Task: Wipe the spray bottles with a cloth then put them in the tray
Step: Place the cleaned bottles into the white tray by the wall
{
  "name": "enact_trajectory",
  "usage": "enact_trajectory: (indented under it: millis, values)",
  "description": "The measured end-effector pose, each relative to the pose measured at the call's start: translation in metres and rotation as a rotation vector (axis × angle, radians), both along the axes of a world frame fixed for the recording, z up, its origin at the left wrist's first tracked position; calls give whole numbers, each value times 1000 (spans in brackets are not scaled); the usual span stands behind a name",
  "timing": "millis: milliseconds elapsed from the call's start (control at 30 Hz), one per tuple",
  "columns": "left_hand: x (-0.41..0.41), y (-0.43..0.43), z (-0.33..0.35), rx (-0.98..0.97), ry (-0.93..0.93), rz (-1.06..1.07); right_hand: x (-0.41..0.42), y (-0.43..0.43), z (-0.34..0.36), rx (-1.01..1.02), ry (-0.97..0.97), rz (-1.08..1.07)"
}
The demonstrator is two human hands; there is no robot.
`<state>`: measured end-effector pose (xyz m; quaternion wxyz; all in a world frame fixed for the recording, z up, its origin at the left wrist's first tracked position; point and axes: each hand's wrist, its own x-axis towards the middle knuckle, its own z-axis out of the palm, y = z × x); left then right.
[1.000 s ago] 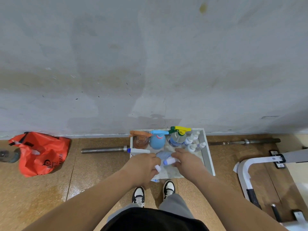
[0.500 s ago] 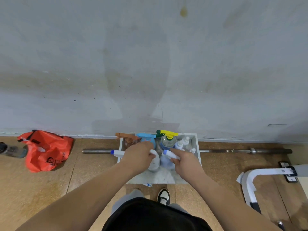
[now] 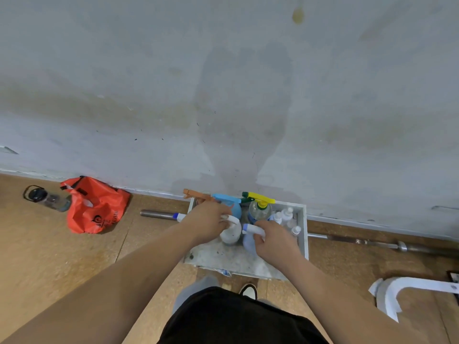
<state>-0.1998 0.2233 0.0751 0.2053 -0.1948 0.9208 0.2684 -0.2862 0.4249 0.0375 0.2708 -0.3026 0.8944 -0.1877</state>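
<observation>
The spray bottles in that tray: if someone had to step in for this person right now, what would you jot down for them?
Left hand: gripping the head of a white spray bottle standing in the tray.
Right hand: gripping a pale blue spray bottle beside it, also in the tray.
Already in the tray's far end: an orange-headed bottle, a blue one, a yellow-and-green one and several small white bottles.
No cloth visible, so I cannot tell what has been wiped.
Left: let go of both bottles; check for any still outside.
</observation>
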Motion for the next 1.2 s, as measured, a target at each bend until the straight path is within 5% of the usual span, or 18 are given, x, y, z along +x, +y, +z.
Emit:
enact_trajectory:
  millis: [367,1200]
  values:
    - [3,5,5,38,23,20,-3,-13,-2,154,4,95]
    - [19,9,2,48,135,123,-5,-17,-16,-10,-29,39]
